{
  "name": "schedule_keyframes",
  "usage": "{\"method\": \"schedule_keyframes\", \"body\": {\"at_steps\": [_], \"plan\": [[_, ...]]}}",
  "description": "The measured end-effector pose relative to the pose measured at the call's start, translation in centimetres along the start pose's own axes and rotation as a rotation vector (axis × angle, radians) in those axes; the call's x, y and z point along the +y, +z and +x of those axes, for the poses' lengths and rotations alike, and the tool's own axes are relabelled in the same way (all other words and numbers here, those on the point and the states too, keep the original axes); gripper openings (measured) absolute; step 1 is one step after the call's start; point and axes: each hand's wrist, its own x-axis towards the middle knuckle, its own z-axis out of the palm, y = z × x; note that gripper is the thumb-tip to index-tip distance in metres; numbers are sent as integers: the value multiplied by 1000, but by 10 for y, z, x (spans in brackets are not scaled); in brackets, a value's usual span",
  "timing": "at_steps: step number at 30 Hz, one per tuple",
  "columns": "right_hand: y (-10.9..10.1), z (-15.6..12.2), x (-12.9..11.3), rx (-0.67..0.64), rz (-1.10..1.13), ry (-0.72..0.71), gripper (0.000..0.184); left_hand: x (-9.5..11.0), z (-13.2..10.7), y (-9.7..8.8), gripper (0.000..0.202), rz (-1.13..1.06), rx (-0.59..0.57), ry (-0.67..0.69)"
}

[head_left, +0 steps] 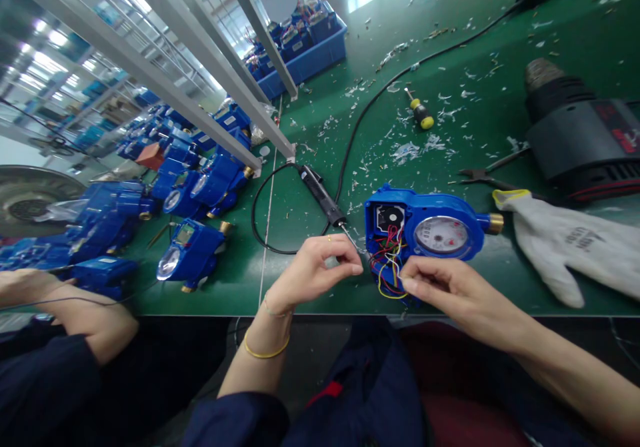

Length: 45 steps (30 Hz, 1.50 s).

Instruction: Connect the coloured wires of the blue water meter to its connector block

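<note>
A blue water meter lies on the green bench, its round dial face up and the box on its left side uncovered. Red, black, white and yellow wires spill out of that box. My right hand pinches at the lower end of the wires, at the box's edge. Just left of the box is my left hand, thumb and forefinger brought together; whatever may be between them is too small to see. A black electric screwdriver lies behind my left hand, its bit pointing toward the meter.
On the right are a heat gun, pliers and a white glove. Behind lies a yellow-black screwdriver. Several blue meters and a co-worker's arm are on the left, a blue bin beyond grey posts.
</note>
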Motion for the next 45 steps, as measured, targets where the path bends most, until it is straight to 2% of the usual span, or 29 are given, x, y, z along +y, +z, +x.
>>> {"method": "schedule_keyframes", "body": {"at_steps": [3, 6, 9, 12, 15, 18, 21, 23, 27, 29, 31, 33, 35, 36, 38, 40, 42, 44, 45], "plan": [[0, 0, -1, 5, -20, 11, 64, 4, -7, -5, 22, 161, -19, -47], [1, 0, 1, 16, -36, 32, 65, 12, -11, 7, 27, 265, 148, -120], [3, 1, 6, 21, -48, 40, 65, 21, -8, 32, 15, 74, 309, -149], [4, 1, 9, 30, -65, 30, 64, 24, -2, 53, 9, -151, 314, -165], [7, 1, 10, 80, -143, -5, 58, 22, 2, 62, 9, -279, 326, -201], [14, 2, 10, 242, -273, -143, 43, 21, 3, 63, 13, -300, 355, -236], [21, 2, 10, 446, -400, -313, 30, 23, 1, 69, 14, -207, 421, -221], [24, 3, 10, 513, -443, -341, 27, 25, -1, 79, 13, -42, 520, -153], [24, 3, 6, 466, -399, -322, 30, 28, -1, 104, 11, 350, 750, 88], [23, 3, 2, 458, -378, -348, 31, 26, 2, 110, 12, 289, 814, 60], [22, 2, -1, 477, -385, -368, 30, 22, 4, 106, 13, -13, 821, -112], [22, 2, -1, 483, -405, -358, 29, 17, 4, 94, 18, -319, 829, -259], [21, 1, 1, 456, -405, -318, 29, 13, 1, 77, 19, -416, 858, -290], [20, 1, 3, 442, -398, -298, 30, 12, -1, 69, 20, -389, 844, -283], [19, 0, 6, 425, -386, -277, 32, 14, -4, 57, 23, -254, 721, -226], [18, 0, 7, 422, -380, -284, 31, 18, -5, 54, 21, -78, 609, -100], [17, 1, 7, 416, -370, -298, 30, 20, -3, 55, 8, 60, 531, 55], [15, 1, 6, 404, -347, -303, 31, 19, 1, 57, 25, 144, 446, 164], [14, 1, 5, 399, -335, -299, 31, 17, 4, 57, 25, 168, 396, 195]]}}
